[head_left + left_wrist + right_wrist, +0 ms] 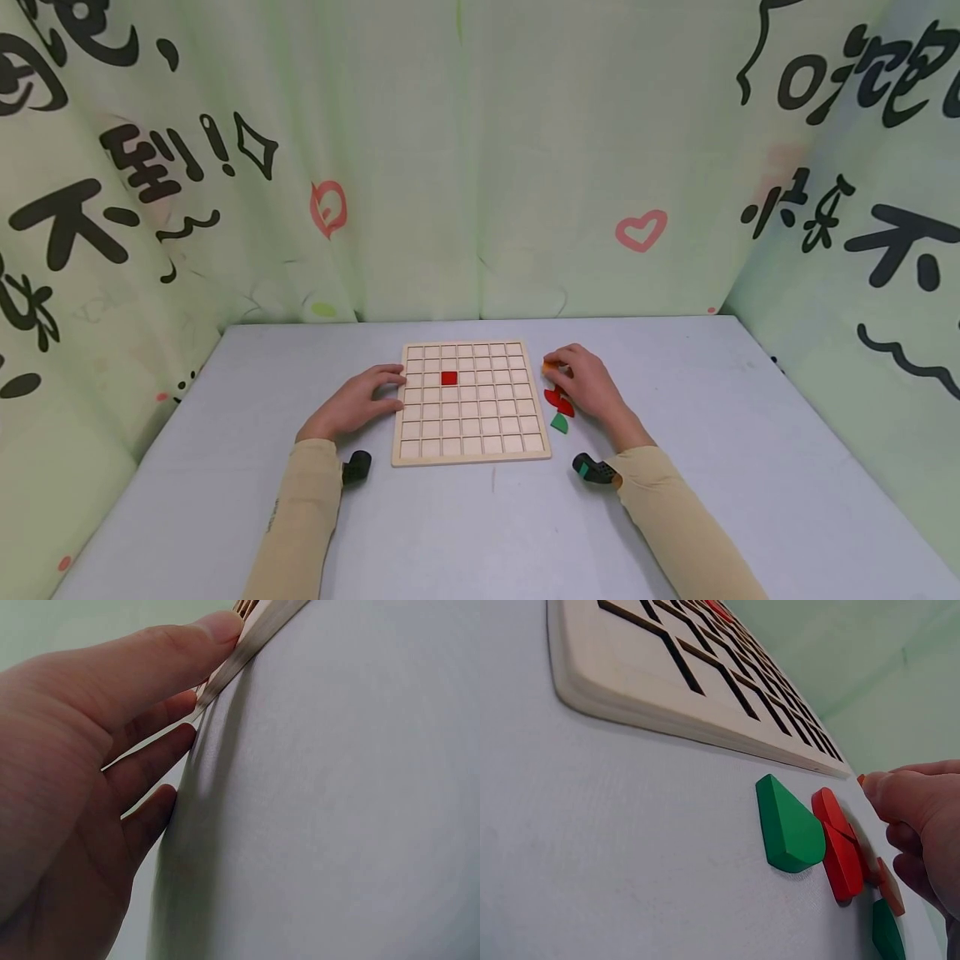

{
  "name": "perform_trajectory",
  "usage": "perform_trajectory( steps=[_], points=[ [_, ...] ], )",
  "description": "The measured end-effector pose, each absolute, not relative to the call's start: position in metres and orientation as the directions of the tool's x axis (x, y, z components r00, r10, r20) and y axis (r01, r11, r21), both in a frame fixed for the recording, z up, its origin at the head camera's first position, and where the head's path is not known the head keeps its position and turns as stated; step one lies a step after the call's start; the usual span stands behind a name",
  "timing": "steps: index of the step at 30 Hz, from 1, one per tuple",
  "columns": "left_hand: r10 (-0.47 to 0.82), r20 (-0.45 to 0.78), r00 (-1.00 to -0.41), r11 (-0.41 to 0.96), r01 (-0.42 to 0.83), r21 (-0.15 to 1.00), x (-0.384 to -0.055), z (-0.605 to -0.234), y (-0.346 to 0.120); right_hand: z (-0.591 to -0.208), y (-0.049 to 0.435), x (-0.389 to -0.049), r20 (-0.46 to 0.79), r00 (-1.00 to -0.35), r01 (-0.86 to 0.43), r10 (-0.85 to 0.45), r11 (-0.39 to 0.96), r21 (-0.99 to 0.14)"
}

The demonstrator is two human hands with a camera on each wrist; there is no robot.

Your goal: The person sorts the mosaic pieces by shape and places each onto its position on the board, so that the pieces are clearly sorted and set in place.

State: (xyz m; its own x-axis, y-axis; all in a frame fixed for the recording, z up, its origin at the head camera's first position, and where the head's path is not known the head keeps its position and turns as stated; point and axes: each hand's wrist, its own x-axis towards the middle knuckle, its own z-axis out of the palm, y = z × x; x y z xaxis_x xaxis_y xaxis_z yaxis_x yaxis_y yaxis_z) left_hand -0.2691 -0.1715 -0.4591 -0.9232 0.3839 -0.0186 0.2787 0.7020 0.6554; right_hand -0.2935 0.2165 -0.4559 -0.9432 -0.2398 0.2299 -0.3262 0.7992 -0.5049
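Observation:
A pale wooden grid board [472,459] lies on the table with one red square piece [449,378] in a cell of its upper left part. My left hand [360,402] touches the board's left edge, thumb and fingers spread and lightly bent; the left wrist view shows the thumb [217,628] at the rim. Beyond the right edge, my right hand [587,383] pinches a small orange piece [861,780], mostly hidden by the fingers. Just below that hand lie red petal-shaped pieces [566,407] and a green rounded piece [559,423].
Under the right hand, the right wrist view also shows a second orange piece [890,887] and another green piece [886,930]. Black wrist devices [357,467] sit at both cuffs. A printed curtain [480,167] hangs behind and beside the pale table [487,533].

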Motion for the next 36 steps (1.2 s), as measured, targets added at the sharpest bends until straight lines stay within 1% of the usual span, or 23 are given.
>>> perform_trajectory(
  steps=[10, 17, 26, 36],
  points=[
    [0.393, -0.012, -0.920, 0.701, 0.291, 0.651, -0.270, -0.458, -0.172, -0.455, 0.214, -0.294, 0.244, -0.941, -0.330, -0.233, 0.787, -0.522],
    [0.395, -0.005, -0.919, 0.695, 0.296, 0.656, -0.269, -0.459, -0.172, -0.454, 0.211, -0.294, 0.224, -0.947, -0.317, -0.231, 0.784, -0.533],
    [0.401, 0.002, -0.916, 0.691, 0.304, 0.656, -0.268, -0.458, -0.173, -0.449, 0.208, -0.293, 0.258, -0.934, -0.350, -0.247, 0.775, -0.526],
    [0.396, -0.006, -0.918, 0.695, 0.295, 0.656, -0.268, -0.456, -0.172, -0.443, 0.199, -0.292, 0.268, -0.927, -0.369, -0.263, 0.767, -0.524]
  ],
)
